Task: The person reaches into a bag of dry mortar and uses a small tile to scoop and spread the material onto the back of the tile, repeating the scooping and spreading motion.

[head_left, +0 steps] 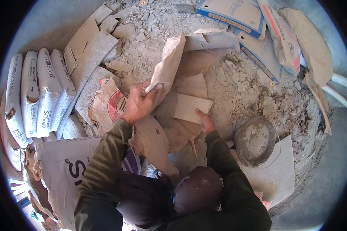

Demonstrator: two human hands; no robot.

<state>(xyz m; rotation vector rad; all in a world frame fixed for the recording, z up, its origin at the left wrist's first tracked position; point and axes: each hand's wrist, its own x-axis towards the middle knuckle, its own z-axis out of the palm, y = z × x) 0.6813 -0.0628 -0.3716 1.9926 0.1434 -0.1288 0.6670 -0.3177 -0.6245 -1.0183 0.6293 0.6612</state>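
My left hand (137,102) is closed on the near edge of a torn brown paper sack (169,57), which stands up and gapes open in front of me. In my right hand (206,122), pinched at its near right corner with the thumb on top, is a flat beige tile piece (191,106). The tile's left end reaches up to the sack paper; whether it lies inside a fold I cannot tell. Crumpled brown paper (152,134) hangs below my left hand. Beside it lies another printed paper bag (108,102) with a red round mark.
White filled sacks (48,90) stand in a row at the left, next to broken slabs (90,57). Rubble (142,36) covers the floor. Blue-white tile boxes (235,13) lie at the far right, near more sacks (280,36). A mortar-crusted bucket (254,141) sits on a pale board (277,169).
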